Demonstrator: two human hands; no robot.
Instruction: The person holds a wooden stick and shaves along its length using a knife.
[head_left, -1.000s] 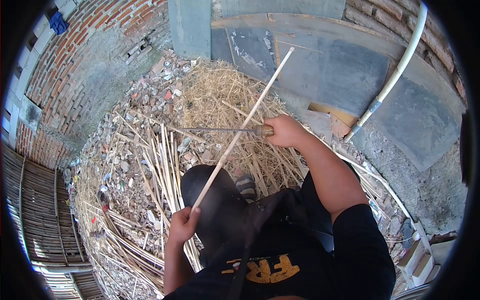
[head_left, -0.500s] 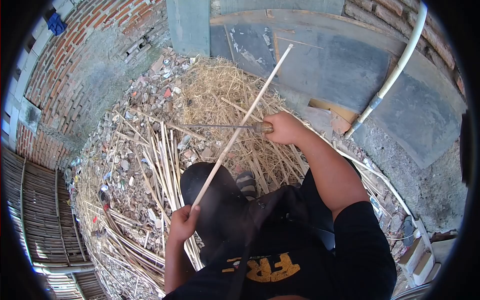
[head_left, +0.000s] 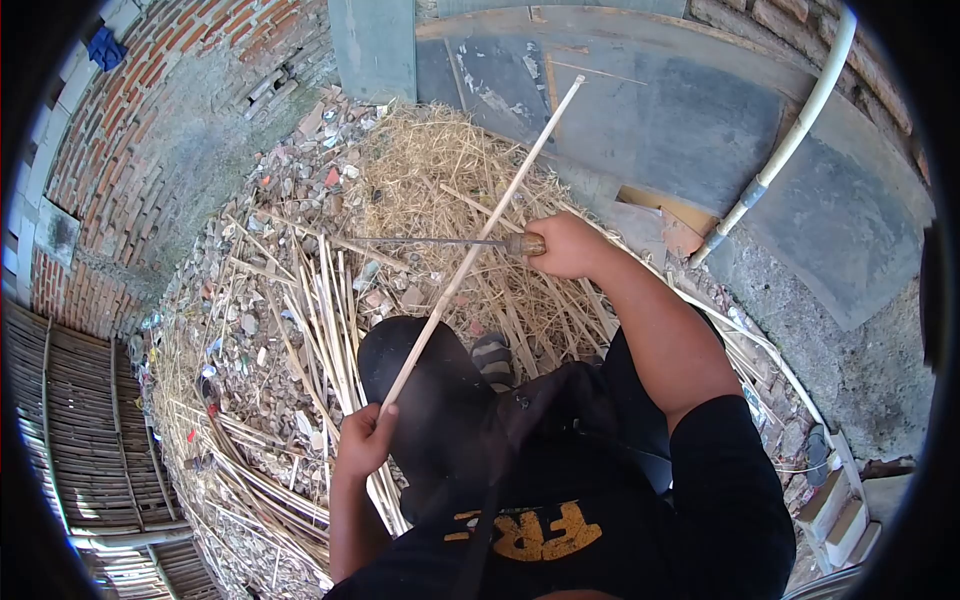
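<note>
My left hand is closed around the lower end of a long pale bamboo strip, which slants up and to the right past my knee. My right hand grips the wooden handle of a long thin blade. The blade points left, roughly level, and crosses the strip near the handle. Whether blade and strip touch is hard to tell. Below the blade, several cut strips lie beside my knee.
Dry straw shavings and rubble cover the ground ahead. Grey panels lean on the wall, with a pale pipe at the right. A bamboo slat screen is at the far left, and more strips lie low left.
The strip's far end and my right hand with the blade have shifted slightly upward in view. Both hands keep their holds.
</note>
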